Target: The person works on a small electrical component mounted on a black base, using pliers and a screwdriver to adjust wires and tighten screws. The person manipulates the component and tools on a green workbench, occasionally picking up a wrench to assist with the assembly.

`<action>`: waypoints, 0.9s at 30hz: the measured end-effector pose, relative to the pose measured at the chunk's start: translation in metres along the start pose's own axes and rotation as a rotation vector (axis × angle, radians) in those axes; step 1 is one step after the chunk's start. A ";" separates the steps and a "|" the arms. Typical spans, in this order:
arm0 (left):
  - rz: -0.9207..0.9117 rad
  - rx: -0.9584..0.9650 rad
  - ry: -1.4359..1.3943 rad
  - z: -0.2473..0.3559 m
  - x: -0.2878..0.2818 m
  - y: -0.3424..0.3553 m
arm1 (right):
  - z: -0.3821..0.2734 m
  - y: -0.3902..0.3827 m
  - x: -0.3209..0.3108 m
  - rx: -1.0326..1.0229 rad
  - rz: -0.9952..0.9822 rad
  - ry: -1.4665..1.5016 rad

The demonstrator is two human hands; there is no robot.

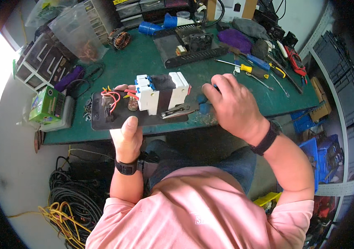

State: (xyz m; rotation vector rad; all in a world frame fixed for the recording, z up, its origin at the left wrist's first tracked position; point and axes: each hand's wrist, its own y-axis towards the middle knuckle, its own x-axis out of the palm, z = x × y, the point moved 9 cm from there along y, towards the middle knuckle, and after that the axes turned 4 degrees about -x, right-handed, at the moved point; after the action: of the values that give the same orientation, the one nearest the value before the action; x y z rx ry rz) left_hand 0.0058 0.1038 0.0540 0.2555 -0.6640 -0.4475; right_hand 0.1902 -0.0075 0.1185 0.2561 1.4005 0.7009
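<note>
My left hand (127,139) grips a black plate (104,120) from below, thumb on its front edge. The plate carries white breaker-like modules (148,95) with blue parts and a dark band, plus red and yellow wires (114,99) and a small round metal component (133,103). My right hand (231,101), to the right of the modules, is closed on pliers (177,111) with blue handles; their metal jaws lie across the lower right of the assembly. I cannot tell whether the jaws grip anything.
The green bench (276,99) bears screwdrivers and wrenches (260,74), a black tray (164,54), a purple cloth (235,39), drawers (40,62) and a green box (46,106). Coiled cables (73,191) lie below at left, blue crates (326,157) at right.
</note>
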 end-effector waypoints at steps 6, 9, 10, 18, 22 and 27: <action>0.062 0.068 -0.020 -0.002 -0.003 -0.006 | 0.004 -0.003 0.004 0.118 -0.036 0.068; 0.106 0.123 -0.026 0.000 -0.011 -0.008 | 0.014 -0.012 0.005 0.212 -0.046 0.067; 0.135 0.178 0.021 0.005 -0.009 -0.012 | 0.013 -0.014 0.006 0.227 -0.064 0.079; 0.245 0.532 0.379 0.031 0.015 -0.026 | 0.001 -0.008 0.007 0.262 -0.055 0.186; 0.259 0.559 0.448 0.035 0.023 -0.030 | -0.001 -0.007 0.006 0.272 -0.061 0.216; 0.232 0.529 0.596 0.038 0.027 -0.032 | -0.004 -0.008 0.007 0.294 -0.068 0.237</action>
State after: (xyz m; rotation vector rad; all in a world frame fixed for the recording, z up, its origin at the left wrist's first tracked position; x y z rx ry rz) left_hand -0.0098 0.0592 0.0858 0.7695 -0.2060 0.0472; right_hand 0.1888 -0.0109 0.1075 0.3633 1.7329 0.4785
